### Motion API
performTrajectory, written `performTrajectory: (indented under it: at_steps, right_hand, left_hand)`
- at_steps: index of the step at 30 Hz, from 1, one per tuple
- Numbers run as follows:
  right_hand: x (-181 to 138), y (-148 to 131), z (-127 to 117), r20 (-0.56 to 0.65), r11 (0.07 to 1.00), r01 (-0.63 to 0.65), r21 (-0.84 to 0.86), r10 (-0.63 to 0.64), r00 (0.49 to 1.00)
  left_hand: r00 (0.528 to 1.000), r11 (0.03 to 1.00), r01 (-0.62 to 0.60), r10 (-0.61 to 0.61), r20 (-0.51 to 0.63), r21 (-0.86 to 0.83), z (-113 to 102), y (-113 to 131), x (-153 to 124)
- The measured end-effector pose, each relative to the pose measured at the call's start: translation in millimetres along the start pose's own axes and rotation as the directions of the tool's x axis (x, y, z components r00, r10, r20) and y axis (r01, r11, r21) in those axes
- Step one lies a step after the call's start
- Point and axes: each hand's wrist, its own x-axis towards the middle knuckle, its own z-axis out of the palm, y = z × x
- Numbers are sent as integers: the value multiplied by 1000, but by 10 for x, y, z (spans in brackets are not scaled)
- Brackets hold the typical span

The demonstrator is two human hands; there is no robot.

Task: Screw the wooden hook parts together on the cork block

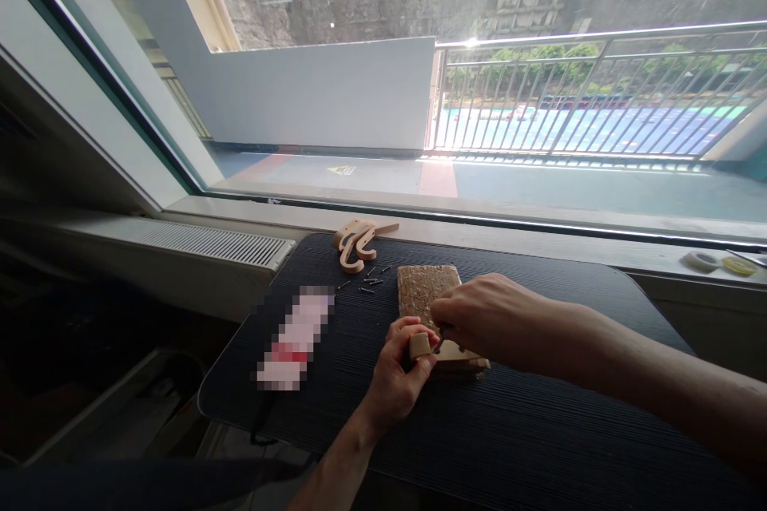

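A brown wooden board [423, 291] lies flat on the black ribbed table [539, 415]. My left hand [399, 371] is closed round a small light wooden piece [419, 345] held against the board's near edge. My right hand [485, 318] rests over the board beside it, fingers pinched together right next to the wooden piece; what they pinch is too small to make out. Several small dark screws [371, 281] lie loose on the table beyond the board. Light wooden hook-shaped pieces [359, 239] lie at the table's far edge.
A blurred pink and white object [296, 335] lies on the table's left part. A radiator grille [197, 241] runs along the left under the windowsill. Two tape rolls [719, 262] sit on the sill at right. A big window fills the view ahead.
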Motion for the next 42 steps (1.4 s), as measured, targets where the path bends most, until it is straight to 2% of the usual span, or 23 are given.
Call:
performTrajectory:
  at_steps: [4, 9, 12, 16, 21, 34, 38, 42]
  right_hand:
    - [1, 2, 34, -31, 999, -23, -27, 22, 999]
    - [-40, -30, -43, -51, 994, -89, -64, 86, 995]
    - [-88, -36, -104, -76, 997, -64, -36, 61, 995]
    - [-103, -39, -123, -36, 1000, -9, 9, 10, 999]
    - [-56, -16, -80, -14, 1000, -9, 17, 9, 1000]
    - [-102, -43, -81, 8, 991, -122, -58, 123, 992]
    - [-140, -41, -113, -66, 998, -54, -37, 51, 996]
    - [-140, -34, -95, -59, 1000, -3, -23, 1, 998]
  left_hand:
    - [1000, 1000, -28, 28, -13, -3, 4, -12, -5]
    - [999, 1000, -29, 29, -17, -12, 10, -14, -2]
    - [1000, 1000, -25, 24, -13, -9, 10, -11, 0]
    - [1000, 1000, -17, 17, -22, 4, 9, -19, 0]
    - [1000, 1000, -2, 2, -12, 18, 3, -8, -1]
    - [1000, 1000, -19, 19, 1, 15, -8, 16, 11]
    - [1000, 1000, -11, 11, -6, 8, -6, 13, 3]
    - [1000, 1000, -5, 5, -15, 13, -1, -7, -4]
